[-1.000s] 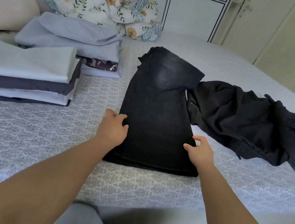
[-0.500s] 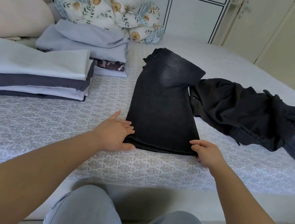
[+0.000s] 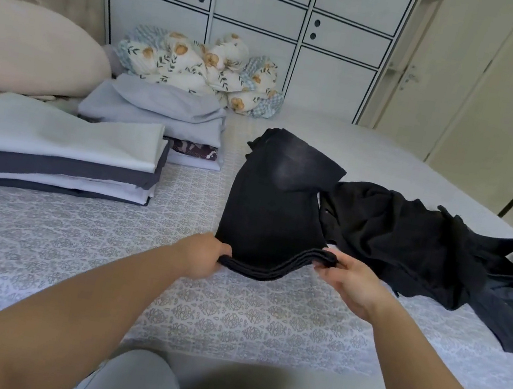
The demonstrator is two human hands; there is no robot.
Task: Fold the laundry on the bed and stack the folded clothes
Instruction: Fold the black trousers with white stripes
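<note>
Bedroom, head view: patterned bedsheet [image 3: 75, 252] over the bed, white cabinet [image 3: 260, 18] behind it, cream pillow [image 3: 28, 51] at far left. Black jeans [image 3: 277, 204] lie lengthwise at centre of the bed, folded along their length; near end is raised off the sheet and sags in the middle — the stacked layers show as ridges along that edge. Left hand [image 3: 203, 258] grips the near left corner, fingers curled round the edge. Right hand [image 3: 349, 283] pinches the near right corner, thumb on top, other fingers underneath (mostly hidden by the cloth). Far end of the jeans rests flat on the sheet.

Just right of the jeans, touching them — a loose dark clothes heap [image 3: 409, 243], unfolded, trailing toward the right edge of the bed. At left, near stack of folded clothes [image 3: 58, 151], pale and dark layers alternating. Behind it a second folded stack [image 3: 156, 113], light grey on top. Floral bundle [image 3: 201, 69] bunched against the cabinet. Grey-trousered knees at the bottom edge.
</note>
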